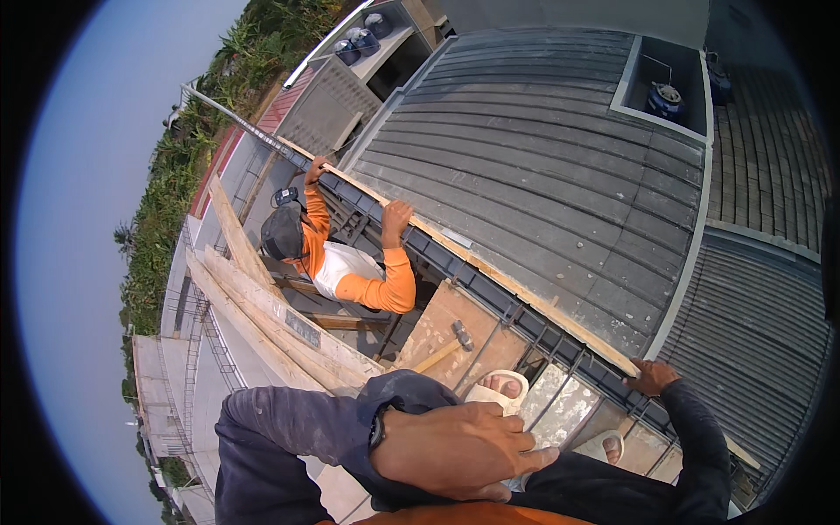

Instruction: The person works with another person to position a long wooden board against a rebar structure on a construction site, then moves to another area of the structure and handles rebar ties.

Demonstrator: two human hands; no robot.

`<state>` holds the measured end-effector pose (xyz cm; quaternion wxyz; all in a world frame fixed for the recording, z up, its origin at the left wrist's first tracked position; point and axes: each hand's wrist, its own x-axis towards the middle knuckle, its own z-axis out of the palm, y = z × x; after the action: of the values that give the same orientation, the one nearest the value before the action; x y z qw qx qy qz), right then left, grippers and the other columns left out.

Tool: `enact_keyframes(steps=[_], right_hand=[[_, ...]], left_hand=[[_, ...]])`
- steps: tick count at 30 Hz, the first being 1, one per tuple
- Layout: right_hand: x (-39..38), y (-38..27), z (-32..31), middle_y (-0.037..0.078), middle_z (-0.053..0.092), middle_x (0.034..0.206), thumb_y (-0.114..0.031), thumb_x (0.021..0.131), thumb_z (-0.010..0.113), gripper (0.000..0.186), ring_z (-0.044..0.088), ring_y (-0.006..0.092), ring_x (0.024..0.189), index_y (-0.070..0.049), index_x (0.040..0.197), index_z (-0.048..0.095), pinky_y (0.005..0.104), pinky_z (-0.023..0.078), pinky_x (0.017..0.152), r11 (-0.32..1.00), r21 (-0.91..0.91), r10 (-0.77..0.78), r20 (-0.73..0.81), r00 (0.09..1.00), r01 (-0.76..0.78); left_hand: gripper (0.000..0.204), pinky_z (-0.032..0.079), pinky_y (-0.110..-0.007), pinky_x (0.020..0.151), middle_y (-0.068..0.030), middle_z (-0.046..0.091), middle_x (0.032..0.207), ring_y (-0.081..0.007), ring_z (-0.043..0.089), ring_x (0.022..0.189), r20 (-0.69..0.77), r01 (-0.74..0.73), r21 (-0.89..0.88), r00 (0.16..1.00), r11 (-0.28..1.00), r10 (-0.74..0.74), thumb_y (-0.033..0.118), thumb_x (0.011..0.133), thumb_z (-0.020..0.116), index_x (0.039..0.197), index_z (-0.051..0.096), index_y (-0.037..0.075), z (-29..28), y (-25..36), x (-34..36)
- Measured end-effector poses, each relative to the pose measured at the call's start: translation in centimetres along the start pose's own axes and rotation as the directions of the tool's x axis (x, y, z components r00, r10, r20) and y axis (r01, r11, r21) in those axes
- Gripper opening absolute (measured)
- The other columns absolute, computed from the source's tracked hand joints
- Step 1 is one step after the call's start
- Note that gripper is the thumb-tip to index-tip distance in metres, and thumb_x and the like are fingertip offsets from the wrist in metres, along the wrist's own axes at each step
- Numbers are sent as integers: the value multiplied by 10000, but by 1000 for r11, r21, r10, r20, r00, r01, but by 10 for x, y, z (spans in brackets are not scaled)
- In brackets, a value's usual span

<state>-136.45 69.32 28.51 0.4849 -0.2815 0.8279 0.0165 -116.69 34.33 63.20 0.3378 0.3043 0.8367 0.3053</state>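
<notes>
A long thin wooden strip (pixel 525 293) runs along the edge of a grey tiled roof (pixel 542 157). My right hand (pixel 652 378) grips its near end. A co-worker in orange sleeves and a dark cap (pixel 350 271) holds the far part of the strip with both hands. My left hand (pixel 455 451), a watch on its wrist, lies flat on my bent knee and holds nothing. My feet in white sandals (pixel 500 385) stand on a board just below the roof edge.
A hammer (pixel 461 334) lies on a brown board beside the co-worker. Several long planks (pixel 262 315) lean at the left. A dark metal frame (pixel 560 350) follows the roof edge. A blue tank (pixel 665 98) sits far back, and the ground lies far below at left.
</notes>
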Motion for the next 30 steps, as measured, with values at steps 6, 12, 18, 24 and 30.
enact_keyframes(steps=[6, 12, 18, 24, 30], right_hand=[[7, 12, 7, 268, 443, 1517, -737, 844, 616, 1041, 460, 416, 1388, -24, 1550, 338, 449, 376, 1167, 966, 235, -111, 3, 994, 108], [9, 13, 11, 295, 377, 1548, -742, 805, 662, 1094, 375, 422, 1446, -24, 1558, 327, 448, 324, 1201, 934, 346, -90, 6, 996, 83], [10, 9, 5, 267, 338, 1582, -779, 804, 633, 1117, 305, 407, 1483, -22, 1562, 314, 465, 257, 1228, 927, 372, -82, 61, 995, 53], [23, 16, -8, 246, 356, 1576, -883, 815, 452, 1150, 296, 396, 1489, -2, 1545, 335, 507, 223, 1230, 890, 456, -95, 208, 974, -11], [40, 2, -6, 218, 365, 1589, -832, 904, 343, 1018, 297, 358, 1496, -36, 1538, 383, 464, 185, 1240, 809, 585, -44, 167, 985, -63]], left_hand=[[646, 474, -397, 926, -119, 614, 1118, -277, 607, 1076, -100, 26, 153, 995, 988, -11, 374, 978, 596, 1486, 427, 12, 4, -30, 50], [622, 463, -392, 901, -155, 652, 1142, -291, 612, 1096, -128, 92, 198, 989, 976, -68, 331, 928, 658, 1416, 488, -14, -4, -49, 73], [578, 456, -407, 931, -165, 650, 1180, -295, 610, 1129, -45, 121, 151, 992, 981, -115, 322, 931, 651, 1387, 510, -3, -10, -53, 77], [578, 452, -393, 931, -126, 650, 1128, -270, 629, 1036, -74, 88, 240, 995, 967, -73, 351, 974, 565, 1439, 490, 17, -2, -50, 70], [542, 456, -383, 922, -123, 653, 1080, -263, 632, 1016, -181, 49, 252, 984, 966, -3, 332, 967, 575, 1396, 519, 7, 5, -51, 55]])
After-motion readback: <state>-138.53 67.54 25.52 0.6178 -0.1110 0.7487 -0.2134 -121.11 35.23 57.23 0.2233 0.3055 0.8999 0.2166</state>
